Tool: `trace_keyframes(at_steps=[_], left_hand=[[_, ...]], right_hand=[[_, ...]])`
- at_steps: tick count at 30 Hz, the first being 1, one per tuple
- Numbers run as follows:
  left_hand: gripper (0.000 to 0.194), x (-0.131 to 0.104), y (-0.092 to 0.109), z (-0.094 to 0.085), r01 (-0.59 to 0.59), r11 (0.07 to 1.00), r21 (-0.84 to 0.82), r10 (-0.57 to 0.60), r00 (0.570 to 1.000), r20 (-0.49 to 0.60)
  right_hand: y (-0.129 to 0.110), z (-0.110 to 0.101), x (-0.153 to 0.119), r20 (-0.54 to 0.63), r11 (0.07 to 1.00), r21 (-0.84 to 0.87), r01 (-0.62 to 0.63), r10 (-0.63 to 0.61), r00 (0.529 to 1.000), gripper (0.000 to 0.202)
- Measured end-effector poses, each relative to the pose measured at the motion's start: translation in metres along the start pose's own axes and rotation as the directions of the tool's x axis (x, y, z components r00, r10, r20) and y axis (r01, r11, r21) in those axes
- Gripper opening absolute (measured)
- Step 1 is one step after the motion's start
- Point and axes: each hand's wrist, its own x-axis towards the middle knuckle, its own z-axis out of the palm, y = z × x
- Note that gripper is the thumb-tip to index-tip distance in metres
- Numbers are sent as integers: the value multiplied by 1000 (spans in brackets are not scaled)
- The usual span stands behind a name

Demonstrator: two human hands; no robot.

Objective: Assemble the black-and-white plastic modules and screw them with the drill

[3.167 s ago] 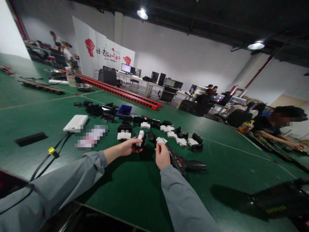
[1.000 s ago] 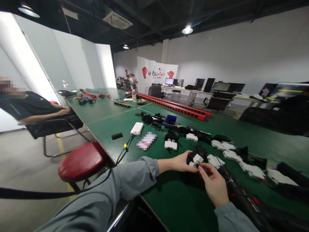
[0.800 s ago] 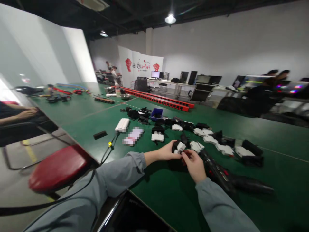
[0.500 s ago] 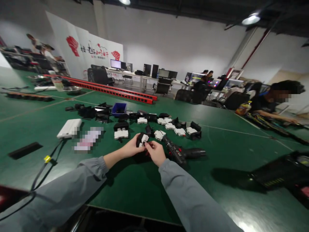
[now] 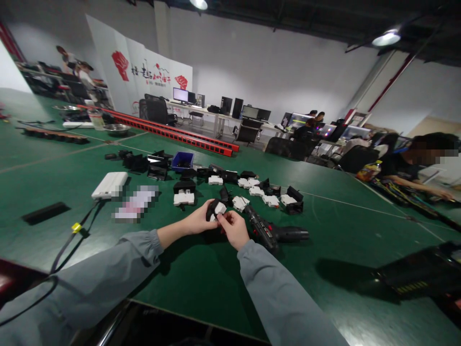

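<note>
My left hand [image 5: 199, 219] is closed around a small black-and-white plastic part [image 5: 219, 208], holding it just above the table. My right hand [image 5: 234, 228] pinches the near right edge of the same part between thumb and fingers, which hide some of it. Just right of my right hand lies a black cordless power drill [image 5: 268, 230] with red details, on its side. Beyond my hands a white block [image 5: 240, 203] rests beside a black piece. Another white block [image 5: 184, 197] sits against a black housing [image 5: 185, 186] to the left.
Several white and black parts lie in a row by a blue bin [image 5: 182, 161]. A white box [image 5: 110, 185] with a cable stands left. Long red rails [image 5: 173, 134] lie across the green table [image 5: 201, 283]. A person [image 5: 414, 156] works at the right, near a dark device [image 5: 414, 276].
The view has tilted slightly, so the surroundings sit a little lower and further right. Both hands keep hold of the part, its white side turned slightly more into view.
</note>
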Motion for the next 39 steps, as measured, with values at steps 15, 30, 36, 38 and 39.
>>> trace_keyframes(at_steps=[15,30,36,38,39], left_hand=[[81,-1,-7,1,-25,999,30,25,1000,-17],[79,-2,7,0,3,1000,-22,-4,999,-38],[90,0,3,0,114,990,-81,-117,993,-31],[86,1,2,-1,54,996,-68,-57,997,-48],[85,1,3,-1,32,998,-56,-35,998,-52]], right_hand=[[12,3,7,-18,996,86,3,-1,1000,33],[12,2,4,-44,990,7,139,-139,989,20],[13,0,4,-65,985,-37,166,-168,984,21],[12,0,4,-58,986,-49,162,-165,985,23],[12,0,4,-53,986,-50,157,-160,986,23]])
